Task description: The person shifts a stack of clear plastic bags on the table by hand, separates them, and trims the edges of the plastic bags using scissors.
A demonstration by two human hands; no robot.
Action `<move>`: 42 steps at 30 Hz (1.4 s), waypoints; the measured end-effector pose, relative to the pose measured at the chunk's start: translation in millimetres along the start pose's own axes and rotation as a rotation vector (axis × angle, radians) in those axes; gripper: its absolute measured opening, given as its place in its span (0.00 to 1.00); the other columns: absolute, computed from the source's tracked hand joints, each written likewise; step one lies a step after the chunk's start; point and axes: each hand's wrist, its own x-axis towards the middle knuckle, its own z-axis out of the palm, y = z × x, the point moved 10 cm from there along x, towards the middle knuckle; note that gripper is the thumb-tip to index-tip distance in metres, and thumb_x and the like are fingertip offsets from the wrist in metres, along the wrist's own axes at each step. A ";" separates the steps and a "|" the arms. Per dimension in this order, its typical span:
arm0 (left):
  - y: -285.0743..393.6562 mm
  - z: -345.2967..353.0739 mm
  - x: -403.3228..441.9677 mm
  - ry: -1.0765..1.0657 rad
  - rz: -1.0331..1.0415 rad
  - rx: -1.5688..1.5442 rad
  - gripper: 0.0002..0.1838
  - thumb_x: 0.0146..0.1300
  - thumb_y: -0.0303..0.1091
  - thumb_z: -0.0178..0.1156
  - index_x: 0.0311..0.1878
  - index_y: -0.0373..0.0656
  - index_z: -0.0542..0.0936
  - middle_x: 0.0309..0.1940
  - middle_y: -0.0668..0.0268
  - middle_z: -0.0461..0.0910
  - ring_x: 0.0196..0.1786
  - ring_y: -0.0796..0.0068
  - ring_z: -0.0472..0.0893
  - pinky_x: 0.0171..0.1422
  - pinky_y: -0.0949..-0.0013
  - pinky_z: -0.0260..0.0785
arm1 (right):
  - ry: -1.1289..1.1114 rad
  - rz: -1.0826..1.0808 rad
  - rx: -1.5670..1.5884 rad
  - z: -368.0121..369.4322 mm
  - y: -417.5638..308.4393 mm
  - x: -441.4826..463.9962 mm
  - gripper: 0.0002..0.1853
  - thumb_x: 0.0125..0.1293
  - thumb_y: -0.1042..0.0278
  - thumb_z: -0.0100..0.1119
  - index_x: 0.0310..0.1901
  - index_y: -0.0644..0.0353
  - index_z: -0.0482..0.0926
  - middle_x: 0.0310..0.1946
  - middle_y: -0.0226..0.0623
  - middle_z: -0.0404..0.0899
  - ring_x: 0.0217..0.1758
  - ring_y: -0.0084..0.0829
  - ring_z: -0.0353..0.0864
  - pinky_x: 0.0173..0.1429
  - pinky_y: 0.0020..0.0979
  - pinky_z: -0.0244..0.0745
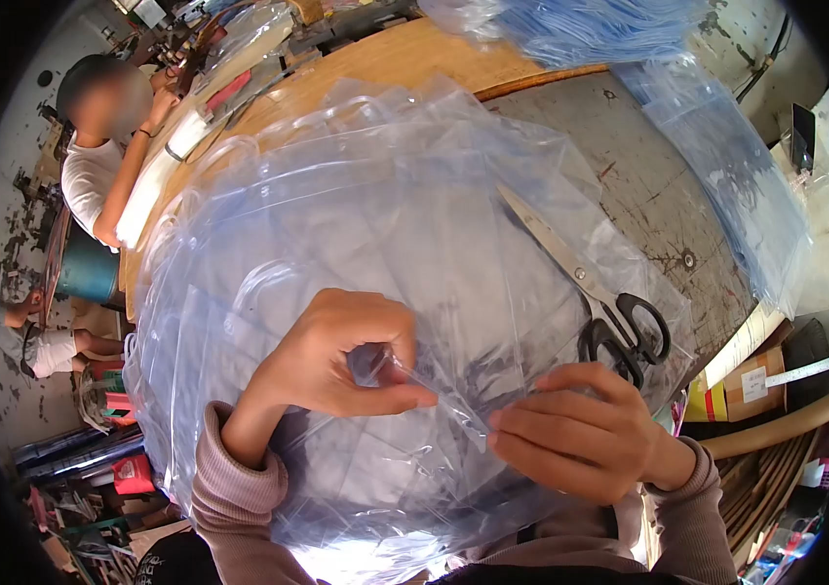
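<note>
A broad pile of clear plastic bags (385,214) with looped handles along its far left edge covers the table in front of me. My left hand (346,351) pinches an edge of clear plastic sheet between thumb and fingers. Just to the right, my right hand (580,429) is closed on the same piece, its fingers together and the thumb mostly hidden. The piece stretches between the two hands, above the pile. Scissors with black handles (580,278) lie on the plastic beyond my right hand, blades slightly apart and pointing away to the left.
Stacks of bluish plastic (726,166) lie along the far and right side of the worn tabletop (629,146). Across the table at left, a person (107,146) works; another person (29,327) sits farther back. A cardboard box (755,380) stands at the right.
</note>
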 end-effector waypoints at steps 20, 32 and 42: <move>92.5 100.4 -40.4 0.020 0.726 1.204 0.07 0.57 0.34 0.51 0.38 0.55 0.76 0.32 0.80 0.63 0.34 0.88 0.64 0.32 0.79 0.53 | -0.046 0.141 -0.107 16.5 10.1 4.7 0.10 0.49 0.70 0.54 0.35 0.60 0.75 0.29 0.30 0.73 0.34 0.27 0.76 0.46 0.37 0.69; 86.2 112.0 -31.7 -0.121 0.702 1.198 0.05 0.56 0.34 0.57 0.37 0.54 0.76 0.32 0.79 0.73 0.35 0.86 0.72 0.39 0.77 0.57 | 0.294 0.393 -0.340 -79.5 47.9 12.6 0.09 0.50 0.82 0.59 0.34 0.60 0.74 0.29 0.36 0.75 0.32 0.37 0.77 0.36 0.30 0.70; 107.5 121.3 -87.1 0.241 1.421 1.175 0.05 0.48 0.31 0.51 0.24 0.49 0.64 0.23 0.73 0.62 0.28 0.81 0.65 0.34 0.73 0.46 | 0.298 1.107 -0.844 -201.6 52.5 -212.5 0.06 0.67 0.74 0.48 0.40 0.66 0.74 0.38 0.42 0.76 0.41 0.38 0.77 0.48 0.32 0.71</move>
